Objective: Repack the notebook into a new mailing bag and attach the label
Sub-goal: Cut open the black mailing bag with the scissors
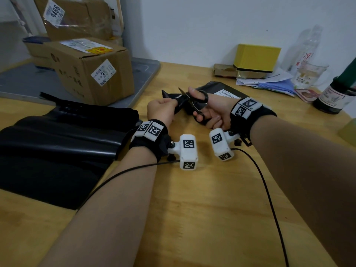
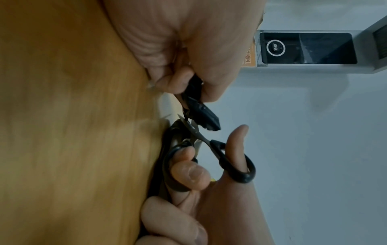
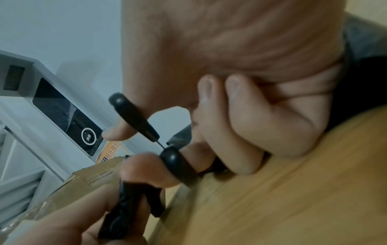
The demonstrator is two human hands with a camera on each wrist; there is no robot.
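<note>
**Notebook parcel held taut for the scissors**

Head view: the old black mailing bag [image 1: 204, 93], presumably with the notebook inside, lies on the wooden table [image 1: 192, 209]. Its near corner is pinched and lifted by the left hand [image 1: 161, 110], apparently so the film is tensioned. Scissors [image 1: 194, 102] are gripped in the right hand [image 1: 213, 112], blades parted at the pinched edge. A stack of new black bags [image 1: 57, 147] is kept left of the grip, within reach.

Left wrist view: a bag strip [image 2: 204, 112] is clamped between thumb and fingers [image 2: 167, 82], just above the blades [image 2: 192, 129].

Right wrist view: the scissor loops [image 3: 176, 160] are threaded by thumb and fingers; the spare fingers are curled away.
</note>
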